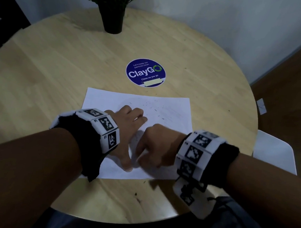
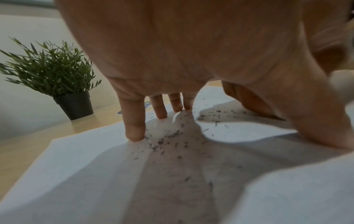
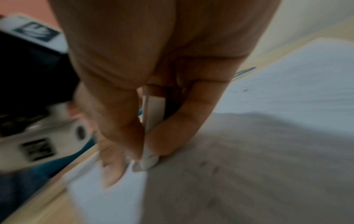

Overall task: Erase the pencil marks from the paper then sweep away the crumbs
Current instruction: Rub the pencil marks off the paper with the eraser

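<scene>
The left hand [image 1: 126, 128] presses spread, straight fingertips [image 2: 134, 133] down on the paper [image 1: 99, 101], which lies on the tabletop [image 1: 58, 63]. Just beside its thumb, the right hand [image 1: 153, 147] pinches a white eraser [image 3: 151, 157] with its tip on the paper. Dark crumbs [image 2: 168, 139] lie scattered under and beyond the left hand.

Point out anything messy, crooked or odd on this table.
Dark eraser crumbs litter the paper, thickest beneath the left hand; a few specks lie on the table itself. The right hand pinches the eraser.
</scene>
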The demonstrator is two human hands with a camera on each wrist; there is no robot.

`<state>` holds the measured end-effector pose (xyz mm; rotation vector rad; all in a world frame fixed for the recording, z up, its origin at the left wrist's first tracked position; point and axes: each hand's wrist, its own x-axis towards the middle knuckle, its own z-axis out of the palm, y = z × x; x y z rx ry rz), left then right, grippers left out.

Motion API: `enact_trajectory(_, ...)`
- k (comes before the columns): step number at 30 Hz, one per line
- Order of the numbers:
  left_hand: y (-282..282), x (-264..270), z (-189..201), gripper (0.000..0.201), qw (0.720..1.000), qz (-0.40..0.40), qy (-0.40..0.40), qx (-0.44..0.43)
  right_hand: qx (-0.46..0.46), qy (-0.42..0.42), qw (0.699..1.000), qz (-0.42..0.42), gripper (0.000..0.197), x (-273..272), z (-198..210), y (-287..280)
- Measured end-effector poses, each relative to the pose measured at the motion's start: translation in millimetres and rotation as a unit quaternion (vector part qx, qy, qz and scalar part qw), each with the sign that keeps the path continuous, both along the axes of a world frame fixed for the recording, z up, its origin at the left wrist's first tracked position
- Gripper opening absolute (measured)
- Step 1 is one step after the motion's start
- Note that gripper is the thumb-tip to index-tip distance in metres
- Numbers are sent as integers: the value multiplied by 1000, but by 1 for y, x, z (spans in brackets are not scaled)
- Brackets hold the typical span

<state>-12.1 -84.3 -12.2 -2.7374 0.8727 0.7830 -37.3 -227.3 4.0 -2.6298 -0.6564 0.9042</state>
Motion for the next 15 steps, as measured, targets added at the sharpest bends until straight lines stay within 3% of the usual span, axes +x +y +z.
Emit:
enact_trajectory(5, 0, -1, -2, 128, 1000, 14, -6, -1, -2, -25, 996, -83, 5, 26, 0, -15)
enact_trajectory(10, -1, -1, 1, 126, 1000, 13, 3, -2, -7, 15, 999, -39, 15, 12, -3, -5)
enact_trajectory(15, -2, -3, 0, 128, 1000, 18, 2, 2, 37, -10, 974, -223, 15, 66, -11, -47)
